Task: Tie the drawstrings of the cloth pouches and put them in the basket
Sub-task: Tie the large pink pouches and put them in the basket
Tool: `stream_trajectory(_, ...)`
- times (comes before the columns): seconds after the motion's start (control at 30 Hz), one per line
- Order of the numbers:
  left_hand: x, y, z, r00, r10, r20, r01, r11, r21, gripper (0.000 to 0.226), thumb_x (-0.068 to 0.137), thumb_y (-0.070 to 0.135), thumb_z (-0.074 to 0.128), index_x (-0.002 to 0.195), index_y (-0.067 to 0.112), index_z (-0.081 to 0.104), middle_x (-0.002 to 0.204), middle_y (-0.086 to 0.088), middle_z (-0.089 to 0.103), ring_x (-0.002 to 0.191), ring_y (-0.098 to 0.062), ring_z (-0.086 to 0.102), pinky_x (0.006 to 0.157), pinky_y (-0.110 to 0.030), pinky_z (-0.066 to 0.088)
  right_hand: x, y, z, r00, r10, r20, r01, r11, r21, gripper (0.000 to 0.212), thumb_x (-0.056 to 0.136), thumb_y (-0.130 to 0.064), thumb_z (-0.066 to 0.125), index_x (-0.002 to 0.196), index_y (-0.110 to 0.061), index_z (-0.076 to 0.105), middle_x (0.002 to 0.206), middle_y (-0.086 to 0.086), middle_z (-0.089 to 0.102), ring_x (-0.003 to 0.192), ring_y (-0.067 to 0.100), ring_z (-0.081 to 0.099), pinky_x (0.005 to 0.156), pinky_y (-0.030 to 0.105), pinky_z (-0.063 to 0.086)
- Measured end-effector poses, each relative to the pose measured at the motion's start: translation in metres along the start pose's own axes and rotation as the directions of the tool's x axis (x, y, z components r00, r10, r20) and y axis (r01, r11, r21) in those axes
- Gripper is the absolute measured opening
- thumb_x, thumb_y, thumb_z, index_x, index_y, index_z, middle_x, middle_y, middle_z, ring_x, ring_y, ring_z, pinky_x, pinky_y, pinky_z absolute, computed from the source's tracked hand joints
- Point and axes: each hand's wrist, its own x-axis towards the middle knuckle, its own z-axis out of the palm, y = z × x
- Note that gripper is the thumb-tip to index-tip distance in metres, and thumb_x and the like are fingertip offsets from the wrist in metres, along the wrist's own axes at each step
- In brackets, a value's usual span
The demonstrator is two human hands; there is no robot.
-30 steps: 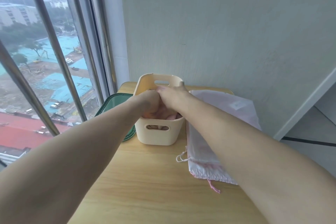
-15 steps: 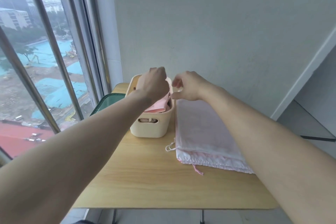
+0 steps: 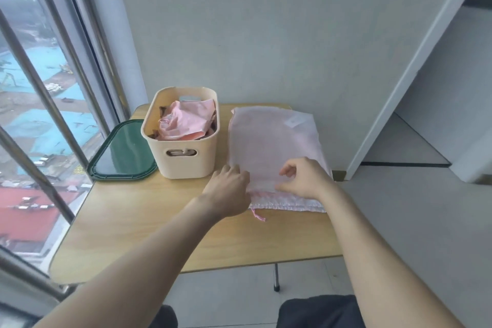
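A cream plastic basket point(image 3: 183, 165) stands on the wooden table point(image 3: 165, 221), with crumpled pink pouches point(image 3: 186, 121) inside it. To its right lies a flat stack of pale pink pouches point(image 3: 271, 141), the gathered drawstring end point(image 3: 287, 205) facing me and a pink cord end point(image 3: 257, 215) trailing onto the table. My left hand point(image 3: 229, 190) rests at the stack's near left corner, fingers curled at the fabric edge. Fingers bent and apart, my right hand point(image 3: 303, 177) touches the top pouch near its drawstring hem. Whether either hand grips cloth is unclear.
A dark green lid point(image 3: 122, 152) lies left of the basket, by the window with metal bars point(image 3: 45, 93). The grey wall point(image 3: 266, 34) stands right behind the table. A doorway point(image 3: 439, 101) opens on the right. My dark-clothed knees point(image 3: 316, 311) show below the table's near edge.
Both hands have left the basket, where they pushed a pink pouch in, and come back toward me to the near end of the pouch stack. The head has pulled back too.
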Motion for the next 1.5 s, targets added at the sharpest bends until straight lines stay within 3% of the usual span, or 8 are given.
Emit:
stream_trajectory(0.2, 0.006, -0.005, 0.019, 0.99, -0.061, -0.125, 0.045, 0.991, -0.128, 0.038, 0.087, 0.038, 0.065, 0.119, 0.017, 0.061, 0.119, -0.007, 0.052, 0.115, -0.03, 0.048, 0.097, -0.037, 0.041, -0.003, 0.012, 0.024, 0.997, 0.068, -0.026, -0.071, 0.986, -0.152, 0.043, 0.079, -0.027, 0.076, 0.121, -0.029, 0.068, 0.128, 0.0, 0.059, 0.124, 0.026, 0.053, 0.1, 0.04, 0.045)
stream_trajectory(0.43, 0.014, -0.012, 0.038, 0.931, -0.115, -0.346, -0.001, 0.948, -0.319, 0.012, 0.096, 0.016, 0.055, 0.104, 0.013, 0.064, 0.102, -0.007, 0.059, 0.097, -0.032, 0.053, 0.083, -0.04, 0.044, -0.002, 0.021, 0.032, 0.964, -0.012, -0.265, -0.006, 0.998, -0.068, 0.028, 0.085, -0.001, 0.056, 0.103, -0.013, 0.073, 0.097, 0.006, 0.073, 0.091, 0.029, 0.064, 0.071, 0.03, 0.046)
stream_trajectory(0.6, 0.014, -0.01, 0.024, 0.855, -0.181, -0.486, -0.071, 0.887, -0.456, 0.025, 0.101, 0.024, 0.054, 0.08, 0.01, 0.058, 0.077, -0.002, 0.06, 0.07, -0.029, 0.054, 0.061, -0.042, 0.046, -0.003, 0.031, 0.025, 0.944, -0.027, -0.329, 0.07, 0.99, 0.119, 0.02, 0.09, -0.003, 0.063, 0.1, -0.017, 0.075, 0.086, -0.009, 0.072, 0.084, 0.013, 0.066, 0.066, 0.015, 0.047)
stream_trajectory(0.83, -0.002, -0.027, 0.008, 0.9, -0.281, -0.334, 0.043, 0.818, -0.574, 0.032, 0.081, 0.043, 0.078, 0.082, 0.014, 0.064, 0.073, 0.005, 0.06, 0.068, -0.014, 0.056, 0.059, -0.026, 0.042, -0.014, 0.049, 0.013, 0.912, 0.043, -0.408, 0.031, 0.984, 0.173, 0.019, 0.074, -0.031, 0.089, 0.079, -0.019, 0.075, 0.087, -0.006, 0.057, 0.08, 0.009, 0.058, 0.063, 0.016, 0.04)
stream_trajectory(1.07, -0.011, -0.05, 0.004, 0.958, -0.238, -0.163, 0.148, 0.891, -0.429, 0.075, 0.078, 0.077, 0.047, 0.059, 0.005, 0.056, 0.053, -0.004, 0.059, 0.055, -0.024, 0.058, 0.055, -0.038, 0.047, -0.025, 0.073, -0.002, 0.971, 0.083, -0.222, 0.011, 0.92, 0.391, 0.034, 0.08, -0.009, 0.084, 0.11, -0.023, 0.073, 0.098, -0.004, 0.072, 0.088, 0.013, 0.067, 0.076, 0.02, 0.05)
stream_trajectory(1.2, -0.014, -0.052, 0.0, 0.963, -0.262, -0.06, 0.216, 0.887, -0.409, 0.07, 0.091, 0.067, 0.046, 0.051, 0.011, 0.057, 0.042, 0.007, 0.055, 0.046, -0.014, 0.054, 0.054, -0.03, 0.046, -0.031, 0.088, -0.01, 0.965, 0.123, -0.23, 0.031, 0.823, 0.567, 0.042, 0.078, 0.001, 0.083, 0.11, -0.025, 0.071, 0.101, 0.001, 0.075, 0.091, 0.015, 0.074, 0.081, 0.025, 0.058)
stream_trajectory(1.37, -0.009, -0.052, 0.001, 0.955, -0.288, -0.074, 0.178, 0.753, -0.633, 0.065, 0.103, 0.048, 0.039, 0.053, 0.007, 0.048, 0.047, -0.003, 0.053, 0.047, -0.023, 0.052, 0.059, -0.035, 0.047, -0.034, 0.102, -0.01, 0.915, 0.207, -0.346, -0.017, 0.878, 0.479, 0.02, 0.079, -0.011, 0.085, 0.093, -0.022, 0.077, 0.088, -0.003, 0.076, 0.08, 0.011, 0.072, 0.068, 0.022, 0.056)
stream_trajectory(1.5, -0.006, -0.043, -0.002, 0.941, -0.319, -0.113, 0.069, 0.507, -0.859, 0.063, 0.102, 0.042, 0.045, 0.046, 0.012, 0.046, 0.051, -0.016, 0.054, 0.046, -0.021, 0.049, 0.059, -0.032, 0.041, -0.035, 0.107, -0.01, 0.901, 0.234, -0.366, -0.053, 0.896, 0.441, 0.012, 0.083, -0.018, 0.083, 0.092, -0.022, 0.076, 0.084, -0.003, 0.074, 0.072, 0.014, 0.067, 0.059, 0.021, 0.048)
